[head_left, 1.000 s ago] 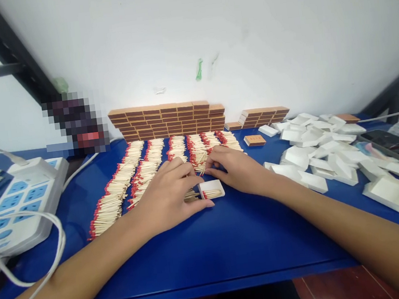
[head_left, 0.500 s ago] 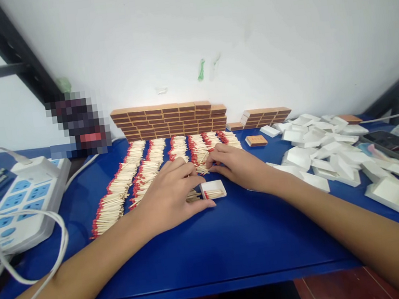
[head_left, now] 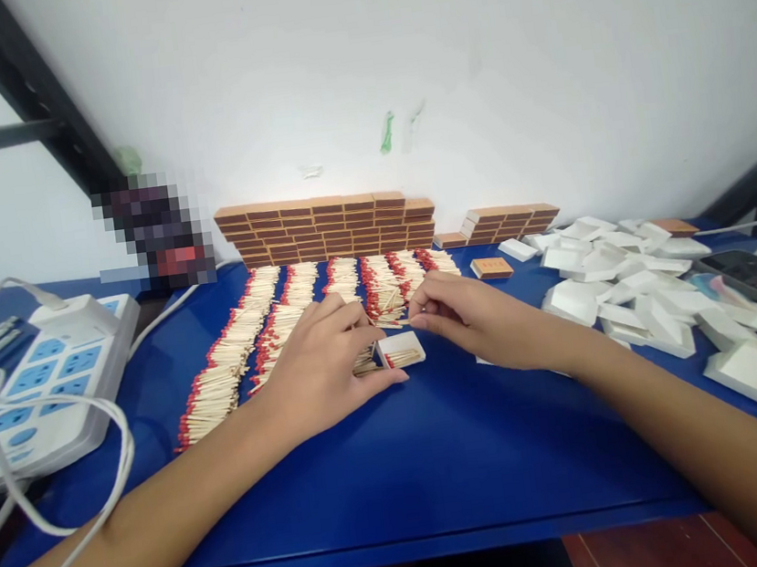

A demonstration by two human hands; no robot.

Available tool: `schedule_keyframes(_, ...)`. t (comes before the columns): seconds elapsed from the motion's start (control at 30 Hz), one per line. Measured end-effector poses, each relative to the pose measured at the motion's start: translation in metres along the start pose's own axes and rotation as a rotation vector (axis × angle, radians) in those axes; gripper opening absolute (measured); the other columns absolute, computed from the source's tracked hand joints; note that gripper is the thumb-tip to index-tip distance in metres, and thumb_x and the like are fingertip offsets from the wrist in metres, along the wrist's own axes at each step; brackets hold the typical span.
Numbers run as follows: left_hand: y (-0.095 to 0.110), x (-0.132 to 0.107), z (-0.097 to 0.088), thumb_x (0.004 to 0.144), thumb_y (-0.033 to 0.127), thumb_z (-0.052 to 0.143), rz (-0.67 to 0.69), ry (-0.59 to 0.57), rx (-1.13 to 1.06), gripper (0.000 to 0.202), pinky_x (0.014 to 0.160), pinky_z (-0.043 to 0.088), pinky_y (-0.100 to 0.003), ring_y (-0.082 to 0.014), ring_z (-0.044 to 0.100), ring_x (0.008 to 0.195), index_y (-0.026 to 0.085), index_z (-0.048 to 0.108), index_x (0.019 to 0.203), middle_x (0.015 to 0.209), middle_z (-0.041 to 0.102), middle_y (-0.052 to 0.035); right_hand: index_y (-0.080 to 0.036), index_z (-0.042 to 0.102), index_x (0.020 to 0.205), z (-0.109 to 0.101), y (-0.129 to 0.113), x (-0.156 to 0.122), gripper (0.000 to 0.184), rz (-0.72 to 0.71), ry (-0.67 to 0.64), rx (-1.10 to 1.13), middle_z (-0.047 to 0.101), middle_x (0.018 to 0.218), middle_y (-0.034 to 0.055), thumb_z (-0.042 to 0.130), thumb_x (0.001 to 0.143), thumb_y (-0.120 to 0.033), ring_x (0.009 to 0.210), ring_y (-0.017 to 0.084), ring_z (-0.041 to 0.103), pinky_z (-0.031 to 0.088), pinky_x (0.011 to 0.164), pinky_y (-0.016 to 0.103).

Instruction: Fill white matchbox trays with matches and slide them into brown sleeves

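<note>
1. Since a second ago, the right hand has drawn back slightly from the match rows; its fingertips are pressed together in a pinch just beyond the tray. Whether they grip a match is too small to tell.
2. One small white cardboard tray, rectangular and shallow, sits on the glossy blue table between both hands, with a few red-tipped matches inside.
3. The left hand lies palm down with fingers together on loose matches, its thumb stretched along the tray's near edge.
4. About six long rows of pale wooden matches fan out behind the hands.
5. Brown matchbox sleeves stand like brickwork in one tall stack and one low stack; one single sleeve lies apart.
6. A loose heap of empty white trays lies to the right.
7. One white-and-blue power strip lies to the left.
</note>
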State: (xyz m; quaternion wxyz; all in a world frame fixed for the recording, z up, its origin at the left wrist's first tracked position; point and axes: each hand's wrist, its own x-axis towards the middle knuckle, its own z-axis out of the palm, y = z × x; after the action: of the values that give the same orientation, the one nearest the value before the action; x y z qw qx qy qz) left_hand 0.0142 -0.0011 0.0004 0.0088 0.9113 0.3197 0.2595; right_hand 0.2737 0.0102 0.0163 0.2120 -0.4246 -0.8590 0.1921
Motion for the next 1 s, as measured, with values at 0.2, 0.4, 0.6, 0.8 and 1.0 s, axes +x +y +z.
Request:
schedule_keyframes(0.2,-0.001,0.000,-0.001,0.088,0.052,0.085,0.001,0.007,0.001,0.036,0.085,0.048,-0.041,-0.0252,0.058,0.093,0.019,0.079,0.102,0.094,0.067,-0.0050,-0.021,0.065,0.099,0.012,-0.014,-0.005,0.010,-0.041,-0.059,-0.013,0.065,0.097,0.0042,0.058,0.105,-0.024,0.085,0.018,0.059,0.045,0.075,0.033)
schedule_keyframes(0.4,0.002,0.001,-0.002,0.090,0.054,0.083,0.003,-0.030,-0.006,0.037,0.087,0.048,-0.042,-0.0261,0.059,0.097,0.019,0.079,0.101,0.096,0.068,-0.0060,-0.022,0.069,0.092,0.009,-0.002,0.000,0.012,-0.088,0.106,-0.027,0.062,0.085,0.0017,0.063,0.102,-0.024,0.076,0.016,0.055,0.041,0.069,0.031)
schedule_keyframes(0.6,0.007,-0.003,0.001,0.094,0.052,0.079,0.106,-0.025,-0.067,0.035,0.089,0.048,-0.042,-0.0249,0.059,0.096,0.018,0.076,0.104,0.097,0.069,-0.0059,-0.021,0.071,0.089,0.022,0.007,0.012,0.008,-0.008,0.147,-0.076,0.062,0.082,0.0014,0.071,0.097,-0.024,0.076,0.017,0.056,0.041,0.068,0.031)
schedule_keyframes(0.8,0.004,-0.002,0.000,0.093,0.053,0.080,0.093,-0.037,-0.047,0.036,0.087,0.048,-0.041,-0.0254,0.060,0.096,0.018,0.077,0.102,0.094,0.068,-0.0056,-0.020,0.066,0.088,0.029,0.006,0.019,0.012,0.088,0.069,-0.137,0.064,0.087,0.0034,0.068,0.099,-0.021,0.077,0.018,0.057,0.041,0.069,0.032)
schedule_keyframes(1.0,0.003,0.000,-0.002,0.092,0.053,0.081,0.045,-0.052,-0.027,0.036,0.088,0.048,-0.041,-0.0255,0.060,0.097,0.019,0.077,0.103,0.097,0.070,-0.0062,-0.020,0.066,0.093,0.016,0.013,0.011,0.011,0.082,0.014,-0.176,0.065,0.093,0.0068,0.061,0.103,-0.022,0.085,0.022,0.060,0.044,0.076,0.034)
